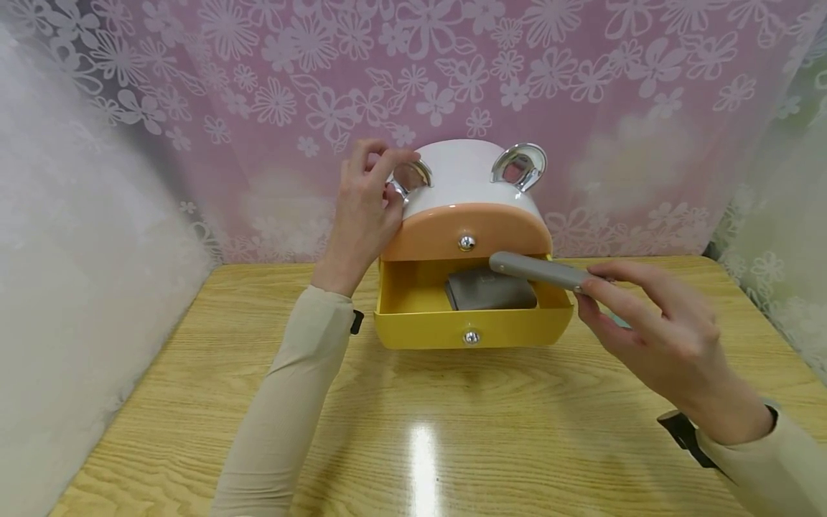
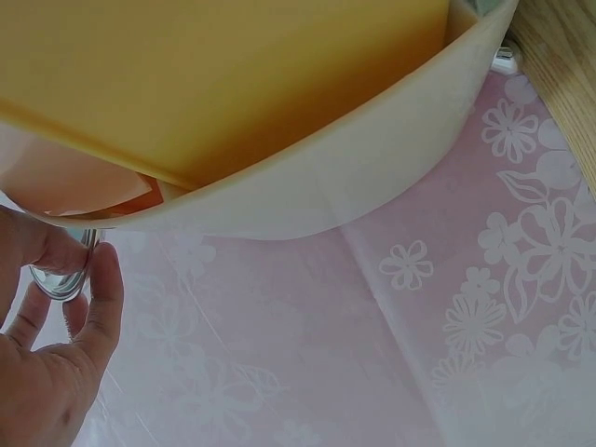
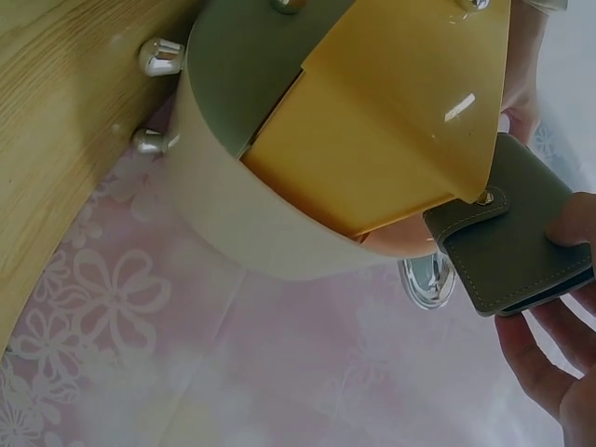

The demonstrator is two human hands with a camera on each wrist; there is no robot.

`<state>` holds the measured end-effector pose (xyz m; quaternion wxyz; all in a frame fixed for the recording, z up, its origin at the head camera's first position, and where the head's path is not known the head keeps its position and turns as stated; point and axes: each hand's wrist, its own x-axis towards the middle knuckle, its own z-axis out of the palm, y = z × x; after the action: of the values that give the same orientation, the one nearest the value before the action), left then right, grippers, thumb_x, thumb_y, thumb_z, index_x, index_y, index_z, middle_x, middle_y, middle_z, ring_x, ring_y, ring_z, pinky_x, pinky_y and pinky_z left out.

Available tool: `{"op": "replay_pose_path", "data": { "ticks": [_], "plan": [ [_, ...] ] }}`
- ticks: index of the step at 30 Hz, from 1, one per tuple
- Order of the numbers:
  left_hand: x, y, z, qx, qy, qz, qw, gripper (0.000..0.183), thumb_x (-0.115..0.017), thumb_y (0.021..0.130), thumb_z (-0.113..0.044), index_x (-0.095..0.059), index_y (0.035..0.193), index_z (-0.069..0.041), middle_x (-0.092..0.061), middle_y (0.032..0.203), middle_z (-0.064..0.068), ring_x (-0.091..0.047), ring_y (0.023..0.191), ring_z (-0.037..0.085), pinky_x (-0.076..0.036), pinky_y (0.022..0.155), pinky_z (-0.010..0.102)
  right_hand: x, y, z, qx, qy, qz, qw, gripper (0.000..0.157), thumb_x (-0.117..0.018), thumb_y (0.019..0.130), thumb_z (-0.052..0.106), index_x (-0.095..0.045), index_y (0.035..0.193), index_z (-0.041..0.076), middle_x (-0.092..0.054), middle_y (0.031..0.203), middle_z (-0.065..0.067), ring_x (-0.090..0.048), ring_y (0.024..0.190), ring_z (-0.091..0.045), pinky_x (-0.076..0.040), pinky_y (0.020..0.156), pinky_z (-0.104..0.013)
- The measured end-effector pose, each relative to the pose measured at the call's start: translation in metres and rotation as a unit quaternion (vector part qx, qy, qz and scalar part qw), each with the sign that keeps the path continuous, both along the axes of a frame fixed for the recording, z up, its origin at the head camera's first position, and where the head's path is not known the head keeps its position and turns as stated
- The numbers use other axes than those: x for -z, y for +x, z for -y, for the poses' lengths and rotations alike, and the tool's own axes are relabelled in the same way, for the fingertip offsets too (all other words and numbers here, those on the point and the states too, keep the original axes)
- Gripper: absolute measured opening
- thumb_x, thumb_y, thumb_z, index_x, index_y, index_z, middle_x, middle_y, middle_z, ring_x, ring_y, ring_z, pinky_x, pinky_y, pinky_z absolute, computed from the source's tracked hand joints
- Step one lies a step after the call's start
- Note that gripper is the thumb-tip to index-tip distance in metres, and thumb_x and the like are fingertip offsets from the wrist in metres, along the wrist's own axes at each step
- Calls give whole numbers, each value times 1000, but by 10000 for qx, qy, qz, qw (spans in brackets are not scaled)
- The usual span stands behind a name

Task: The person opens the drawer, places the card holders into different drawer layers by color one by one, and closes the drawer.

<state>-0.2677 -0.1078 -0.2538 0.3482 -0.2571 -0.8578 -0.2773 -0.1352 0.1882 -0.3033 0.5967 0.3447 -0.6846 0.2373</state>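
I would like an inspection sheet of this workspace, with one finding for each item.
Surface: wood-grain table, bright reflection in front.
Job's things: eared cabinet, yellow drawer open, dark grey item inside; grey snap case.
Clutter: pale green patch near the right hand, mostly hidden, unidentified.
Hands: left hand pinches silver left ear; right hand holds the snap case.
Cables: nothing seen.
Surroundings: pink flowered sheeting behind, whitish sheeting at left.

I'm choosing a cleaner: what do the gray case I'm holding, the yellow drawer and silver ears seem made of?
Gray case: matte leather or imitation, judging by the stitched edges.
Yellow drawer: probably glossy plastic, from its thin walls and sharp highlight.
Silver ears: metal or chrome-coated plastic, given the mirror-like shine; unclear which.
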Motion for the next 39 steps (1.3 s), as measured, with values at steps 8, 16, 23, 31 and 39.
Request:
{"op": "replay_pose_path", "data": {
  "ticks": [8, 16, 23, 31, 39],
  "plan": [
    [1, 1, 0, 15, 36, 14, 10000, 40, -57, 93, 2, -68, 126, -17, -51, 128, 12, -51, 110, 31, -48, 99, 40, 1, -4, 8, -161, 251, 121, 9995, 25, -63, 101, 26, -75, 93, 7, -71, 90, -20, -63, 66, -35, -48, 62, -39],
    [1, 1, 0, 39, 75, -31, 10000, 41, -57, 92, 3, -68, 126, -16, -51, 127, 13, -51, 110, 31, -48, 98, 41, 1, -11, 18, -187, 367, 143, 9990, 24, -62, 102, 28, -76, 95, 9, -71, 89, -18, -62, 66, -35, -46, 61, -42],
    [1, 1, 1, -23, 28, -1, 10000, 41, -57, 92, 2, -69, 126, -17, -51, 128, 13, -51, 110, 32, -48, 98, 40, 5, -17, 21, -271, 494, 186, 9982, 22, -62, 102, 25, -77, 97, 10, -71, 90, -17, -63, 68, -34, -46, 61, -42],
    [1, 0, 0, -32, -7, -31, 10000, 41, -57, 92, 2, -69, 126, -18, -52, 128, 13, -51, 110, 31, -48, 98, 41, 7, -21, 26, -256, 578, 320, 9975, 22, -60, 103, 23, -78, 100, 11, -71, 93, -18, -65, 75, -35, -48, 64, -44],
    [2, -1, 0, -28, -1, -39, 10000, 41, -57, 92, 2, -69, 126, -17, -51, 128, 13, -51, 109, 31, -47, 99, 41, 9, -26, 31, -254, 695, 468, 9962, 23, -60, 103, 24, -78, 101, 10, -71, 95, -17, -66, 78, -34, -48, 65, -44]
  ]
}}
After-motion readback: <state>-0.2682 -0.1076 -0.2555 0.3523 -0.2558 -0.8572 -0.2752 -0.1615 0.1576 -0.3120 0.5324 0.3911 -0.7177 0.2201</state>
